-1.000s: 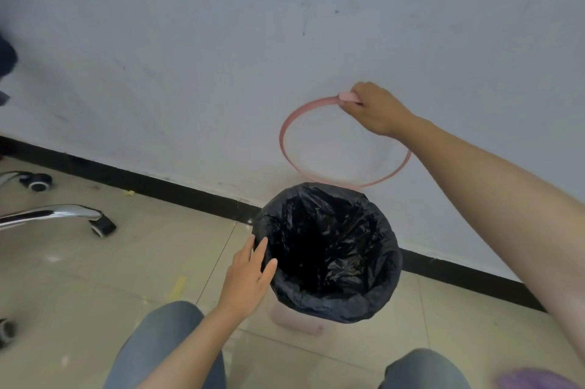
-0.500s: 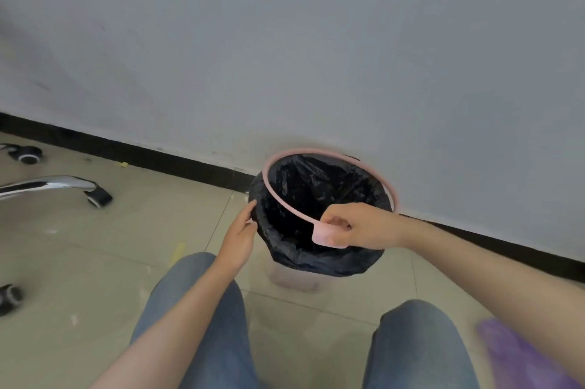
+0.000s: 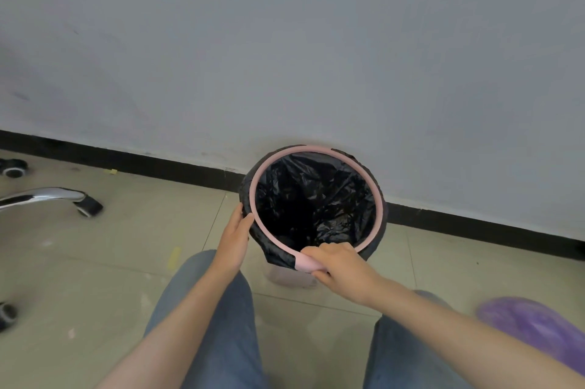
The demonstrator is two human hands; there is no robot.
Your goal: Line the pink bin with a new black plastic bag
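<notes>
Pressing unevenly could pinch or tear the black plastic bag (image 3: 316,198) draped over the pink bin (image 3: 289,278), on the floor beside the wall. Right hand (image 3: 340,265) grips the pink ring's (image 3: 364,173) tab; left hand (image 3: 235,232) steadies the bag-covered rim, loosely curled.

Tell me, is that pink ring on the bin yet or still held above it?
On. The pink ring sits around the bin's mouth over the black bag; the right hand grips its tab.

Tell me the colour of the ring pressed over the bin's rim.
The ring is pink, over the black bag; head view shows it.
</notes>
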